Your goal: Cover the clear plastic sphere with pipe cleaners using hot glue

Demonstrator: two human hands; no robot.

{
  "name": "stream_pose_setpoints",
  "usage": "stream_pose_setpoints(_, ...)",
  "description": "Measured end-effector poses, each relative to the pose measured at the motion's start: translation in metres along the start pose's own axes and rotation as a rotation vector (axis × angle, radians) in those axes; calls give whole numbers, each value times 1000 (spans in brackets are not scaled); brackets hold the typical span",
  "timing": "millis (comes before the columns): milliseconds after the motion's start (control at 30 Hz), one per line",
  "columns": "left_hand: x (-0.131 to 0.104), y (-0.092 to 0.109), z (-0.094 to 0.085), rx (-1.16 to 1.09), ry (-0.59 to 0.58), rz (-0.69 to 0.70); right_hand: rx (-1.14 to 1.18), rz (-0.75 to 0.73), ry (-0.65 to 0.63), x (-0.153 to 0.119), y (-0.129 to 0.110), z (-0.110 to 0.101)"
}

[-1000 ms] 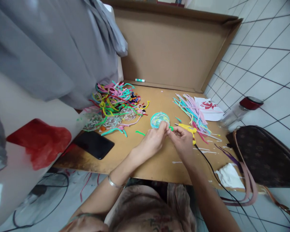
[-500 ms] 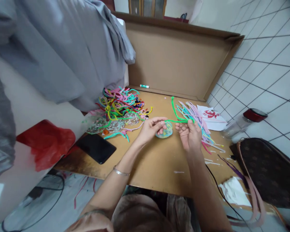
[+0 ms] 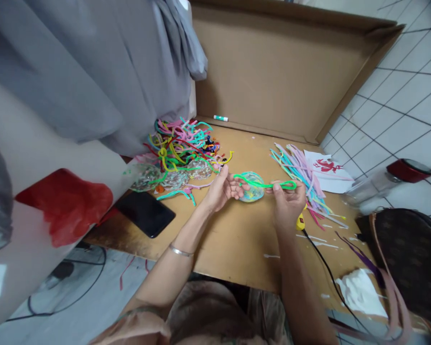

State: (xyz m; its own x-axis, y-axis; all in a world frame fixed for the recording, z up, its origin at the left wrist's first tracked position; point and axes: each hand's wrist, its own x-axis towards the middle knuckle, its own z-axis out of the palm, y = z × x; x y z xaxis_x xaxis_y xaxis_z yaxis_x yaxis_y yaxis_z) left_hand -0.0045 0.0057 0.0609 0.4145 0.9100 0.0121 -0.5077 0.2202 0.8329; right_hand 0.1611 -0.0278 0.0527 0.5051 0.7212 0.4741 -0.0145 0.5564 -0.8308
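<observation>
A green pipe cleaner stretches between my hands, bent back into a loop at its right end. My right hand pinches it beside that loop. My left hand has its fingers apart, palm turned up, near the left end of the green piece; it does not grip it. Beneath the green piece, on the table, lies a round clear disc with blue and yellow tints.
A tangled colourful pile and clear round pieces lie back left, a black phone in front. Pastel pipe cleaners, white paper, a bottle, a yellow tool and a dark bag are right.
The green piece has gone from a long bent strand to a looped shape. My left hand has opened off it. The view has shifted, and the yellow tool now shows beside my right hand.
</observation>
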Motion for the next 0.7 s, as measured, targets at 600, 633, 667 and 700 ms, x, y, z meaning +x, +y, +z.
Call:
stream_pose_setpoints(600,-3,-9,-2,135,-23,27,-65,-34,22,-8,-2,-5)
stream_pose_setpoints(633,-3,-9,-2,141,-20,23,-82,-34,18,-9,-2,-6)
stream_pose_setpoints(667,-3,-9,-2,146,-23,16,-103,-36,16,-9,-2,-6)
stream_pose_setpoints(700,-3,-8,-2,151,-29,10,-126,-39,16,-9,-2,-7)
